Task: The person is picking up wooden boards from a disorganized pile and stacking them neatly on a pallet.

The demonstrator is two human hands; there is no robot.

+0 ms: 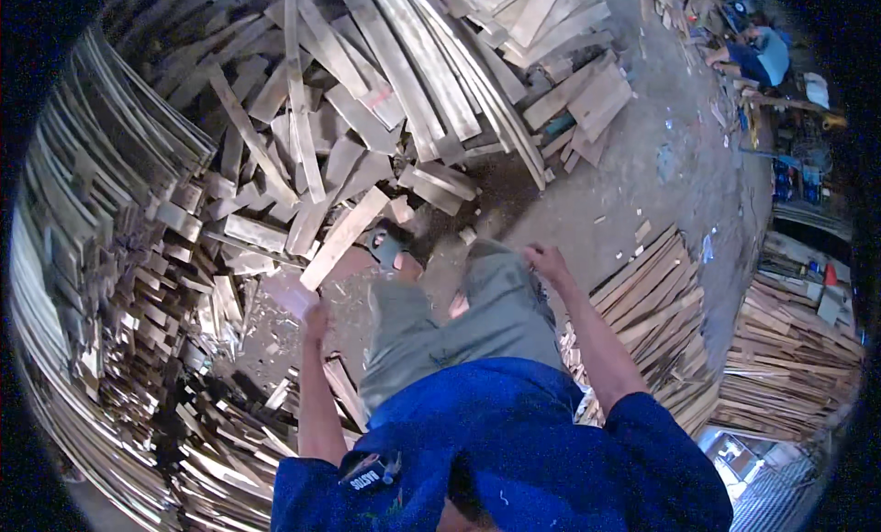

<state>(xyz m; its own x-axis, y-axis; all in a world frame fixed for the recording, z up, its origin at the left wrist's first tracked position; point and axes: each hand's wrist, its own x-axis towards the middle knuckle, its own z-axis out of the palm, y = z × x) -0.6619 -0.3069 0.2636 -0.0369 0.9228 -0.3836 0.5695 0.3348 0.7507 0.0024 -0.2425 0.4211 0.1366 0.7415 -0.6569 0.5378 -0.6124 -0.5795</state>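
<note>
My left hand (315, 323) is lowered on the left side, closed on the edge of a pale flat piece (292, 295). Blur hides whether that piece is wood or something thinner. Just beyond it, a short light board (345, 238) lies slanting beside my sandalled foot (389, 247). On the other side, my right hand (548, 262) hangs by my right knee with its fingers curled in; nothing shows sticking out of it. My grey trousers (459, 335) fill the space between both hands.
Loose planks (353, 110) lie heaped ahead and to the left. Long boards (101, 156) are stacked along the left edge. Bundled strips (656, 312) lie to my right, near a concrete floor (642, 179). Another person (766, 55) crouches at the far right.
</note>
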